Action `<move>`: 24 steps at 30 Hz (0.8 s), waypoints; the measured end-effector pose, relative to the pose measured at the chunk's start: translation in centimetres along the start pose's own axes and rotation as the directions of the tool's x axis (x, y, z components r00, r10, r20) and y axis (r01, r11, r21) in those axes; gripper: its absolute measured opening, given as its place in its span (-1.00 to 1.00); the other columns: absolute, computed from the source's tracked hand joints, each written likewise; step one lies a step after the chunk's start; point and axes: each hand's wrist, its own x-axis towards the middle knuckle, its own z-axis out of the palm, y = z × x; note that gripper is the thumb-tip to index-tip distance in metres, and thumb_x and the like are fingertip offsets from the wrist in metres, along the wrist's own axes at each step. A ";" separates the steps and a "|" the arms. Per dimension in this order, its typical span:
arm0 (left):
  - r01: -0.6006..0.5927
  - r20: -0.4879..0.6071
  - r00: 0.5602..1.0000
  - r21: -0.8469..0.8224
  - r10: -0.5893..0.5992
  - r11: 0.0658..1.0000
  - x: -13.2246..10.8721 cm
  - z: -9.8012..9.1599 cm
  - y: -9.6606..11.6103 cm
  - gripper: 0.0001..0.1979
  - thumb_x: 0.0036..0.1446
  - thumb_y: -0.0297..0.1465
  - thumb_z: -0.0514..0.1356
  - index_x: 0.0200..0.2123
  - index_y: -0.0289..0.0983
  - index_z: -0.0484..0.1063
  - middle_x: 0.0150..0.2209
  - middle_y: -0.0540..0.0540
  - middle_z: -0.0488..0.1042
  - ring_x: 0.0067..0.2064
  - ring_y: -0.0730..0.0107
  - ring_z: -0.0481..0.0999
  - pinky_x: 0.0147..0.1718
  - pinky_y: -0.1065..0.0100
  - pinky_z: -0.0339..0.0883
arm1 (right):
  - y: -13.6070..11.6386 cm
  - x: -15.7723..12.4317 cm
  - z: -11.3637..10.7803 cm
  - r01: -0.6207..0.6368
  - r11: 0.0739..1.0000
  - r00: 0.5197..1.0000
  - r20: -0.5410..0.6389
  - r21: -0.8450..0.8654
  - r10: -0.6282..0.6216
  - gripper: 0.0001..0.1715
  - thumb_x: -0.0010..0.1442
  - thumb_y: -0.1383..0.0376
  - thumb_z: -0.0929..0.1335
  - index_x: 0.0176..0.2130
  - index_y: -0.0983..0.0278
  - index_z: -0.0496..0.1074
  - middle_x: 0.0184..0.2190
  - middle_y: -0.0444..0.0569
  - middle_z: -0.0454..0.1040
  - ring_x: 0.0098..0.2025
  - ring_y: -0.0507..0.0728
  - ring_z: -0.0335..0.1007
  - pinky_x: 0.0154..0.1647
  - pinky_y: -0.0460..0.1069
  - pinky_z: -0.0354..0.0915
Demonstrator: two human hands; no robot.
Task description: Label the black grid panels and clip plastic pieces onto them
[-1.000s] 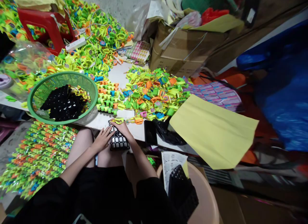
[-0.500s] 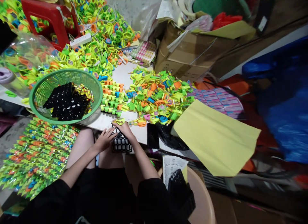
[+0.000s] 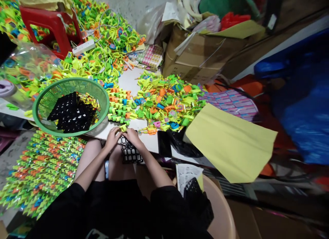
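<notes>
Cluttered white table (image 3: 130,80) fills the view, heaped with bright plastic parts. At its near edge a small yellow-green piece (image 3: 123,127) is pinched from both sides, the left hand (image 3: 112,138) and right hand (image 3: 133,136) each closed on it with the fingertips. Just below the hands lies a black grid tray (image 3: 131,153), over the person's lap. Left of them stands a green basket (image 3: 72,80) holding more black grids (image 3: 70,112); beyond is a pile of coloured pieces (image 3: 164,102), and to the right a yellow paper sheet (image 3: 228,143).
</notes>
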 end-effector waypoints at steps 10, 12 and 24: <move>0.072 0.025 0.997 -0.120 -0.069 0.990 -0.1 0.9 -1.3 -0.68 0.17 -0.19 0.17 -0.14 -0.29 0.50 -0.14 -0.15 0.58 -0.10 0.19 0.54 -0.04 0.25 0.35 | 3.0 -4.0 -2.0 -0.109 0.990 0.927 -0.351 0.089 0.134 -0.62 0.34 0.32 0.16 -0.01 0.29 0.45 -0.06 0.09 0.49 0.00 0.16 0.40 0.04 -0.02 0.25; 0.042 0.012 0.999 -0.091 -0.041 0.995 -0.2 1.0 -1.7 -0.68 0.18 -0.18 0.15 -0.14 -0.28 0.50 -0.13 -0.15 0.57 -0.09 0.20 0.54 -0.04 0.26 0.34 | 4.1 -4.6 -2.9 -0.285 0.958 0.889 -0.378 -0.018 0.257 -0.60 0.35 0.30 0.15 0.05 0.29 0.42 -0.02 0.15 0.44 -0.01 0.19 0.40 -0.01 0.01 0.26; 0.017 0.031 0.999 0.002 -0.017 1.000 -0.4 1.2 -2.4 -0.75 0.16 -0.23 0.17 -0.18 -0.24 0.49 -0.15 -0.13 0.57 -0.09 0.20 0.53 -0.06 0.26 0.35 | 5.4 -3.9 -2.6 -0.240 0.943 0.871 -0.377 0.232 0.315 -0.70 0.26 0.22 0.23 -0.19 0.24 0.51 -0.18 0.02 0.58 -0.13 0.16 0.47 -0.11 -0.03 0.29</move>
